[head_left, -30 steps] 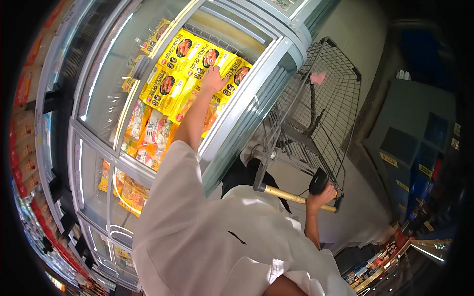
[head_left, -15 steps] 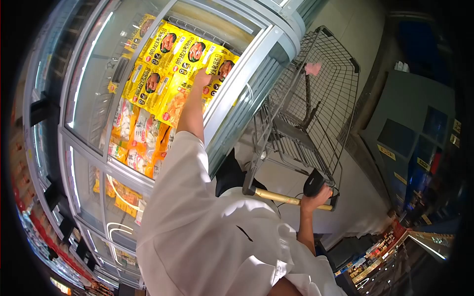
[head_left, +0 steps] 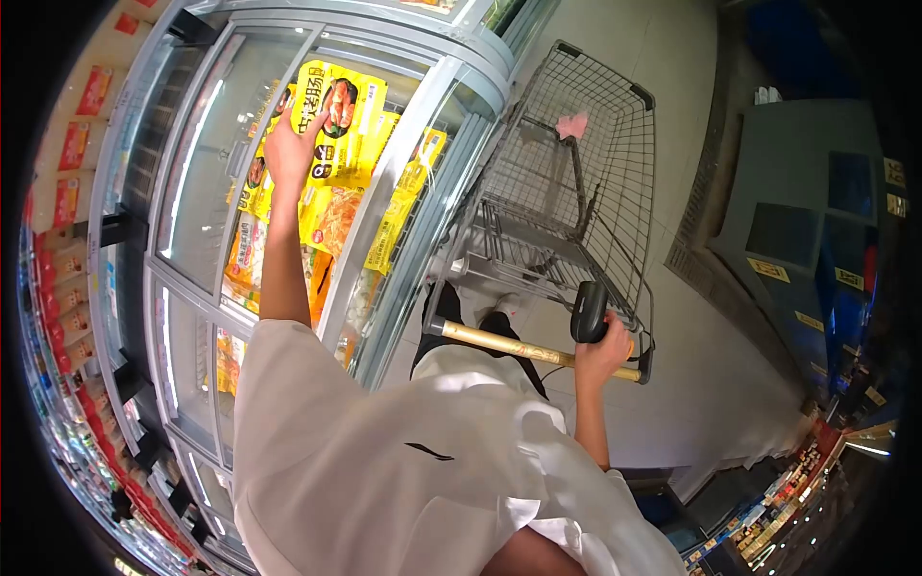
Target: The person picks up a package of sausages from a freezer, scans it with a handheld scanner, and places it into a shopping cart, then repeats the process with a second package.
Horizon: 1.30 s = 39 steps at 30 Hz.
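Packet [head_left: 348, 134], bright yellow, black-lettered

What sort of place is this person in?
Most likely a supermarket or grocery store, by the cold-food section: there is a glass-topped display case holding yellow food packets, with a wire shopping cart beside it.

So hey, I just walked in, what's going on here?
Someone in a white top is at a freezer, with their left hand holding a yellow packet by its edge, above other packets inside. Their right hand is at the handle of a cart, beside a black device; exactly what it grips is unclear.
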{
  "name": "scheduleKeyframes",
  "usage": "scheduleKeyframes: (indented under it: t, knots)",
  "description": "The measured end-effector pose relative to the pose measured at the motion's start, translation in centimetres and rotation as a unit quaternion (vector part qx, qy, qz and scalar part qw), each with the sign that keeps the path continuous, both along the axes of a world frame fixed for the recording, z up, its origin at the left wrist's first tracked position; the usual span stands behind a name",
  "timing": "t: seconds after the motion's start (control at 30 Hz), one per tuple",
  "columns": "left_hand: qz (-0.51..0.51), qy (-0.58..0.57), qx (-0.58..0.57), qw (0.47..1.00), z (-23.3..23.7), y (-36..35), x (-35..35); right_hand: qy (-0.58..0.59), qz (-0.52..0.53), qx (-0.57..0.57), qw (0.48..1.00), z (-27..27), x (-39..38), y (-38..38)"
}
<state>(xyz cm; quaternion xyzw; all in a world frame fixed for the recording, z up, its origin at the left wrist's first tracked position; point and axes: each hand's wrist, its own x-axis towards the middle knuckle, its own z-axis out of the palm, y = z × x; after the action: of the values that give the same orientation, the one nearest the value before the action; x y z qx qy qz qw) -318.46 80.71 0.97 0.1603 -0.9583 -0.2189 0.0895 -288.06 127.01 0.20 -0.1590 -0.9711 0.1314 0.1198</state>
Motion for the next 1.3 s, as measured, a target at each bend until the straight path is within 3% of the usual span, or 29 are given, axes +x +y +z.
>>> scheduleKeyframes:
  t: [0.13, 0.27, 0.4, 0.53, 0.6, 0.63, 0.7, 0.83, 0.9, 1.3]
  knots:
    - [-0.064, 0.005, 0.230, 0.971, 7.1, 5.3, 2.6, -0.010, -0.021, -0.028, 0.999, 3.3, 2.9, 5.4]
    - [-0.165, -0.051, 0.332, 0.927, 13.2, 14.9, 6.6, -0.024, -0.072, -0.126, 0.989, 8.1, 4.9, 11.5]
    - [-0.201, -0.150, 0.303, 0.920, 18.1, 25.3, 10.7, -0.040, -0.096, -0.151, 0.983, 12.5, 7.2, 17.9]
    - [-0.321, -0.170, 0.347, 0.865, 18.2, 33.6, 13.4, -0.066, -0.141, -0.249, 0.956, 16.5, 10.0, 22.6]
    - [-0.371, -0.169, 0.264, 0.874, 15.7, 36.5, 13.6, -0.009, -0.075, -0.441, 0.894, 15.4, 11.2, 23.0]
    - [-0.377, -0.183, 0.259, 0.870, 16.1, 38.3, 14.2, -0.009, -0.089, -0.446, 0.891, 15.2, 11.8, 23.1]
    - [-0.398, -0.199, 0.225, 0.867, 17.2, 41.7, 15.4, -0.008, -0.010, -0.536, 0.844, 14.9, 12.2, 23.0]
    - [-0.467, -0.161, 0.181, 0.851, 15.1, 44.7, 16.5, 0.053, 0.041, -0.500, 0.863, 11.0, 12.5, 21.5]
    - [-0.470, -0.172, 0.164, 0.850, 15.1, 45.5, 16.8, 0.056, 0.035, -0.409, 0.910, 11.0, 12.6, 20.9]
    - [-0.482, -0.193, 0.122, 0.846, 16.7, 46.9, 18.1, 0.077, 0.017, -0.432, 0.899, 10.1, 12.6, 21.3]
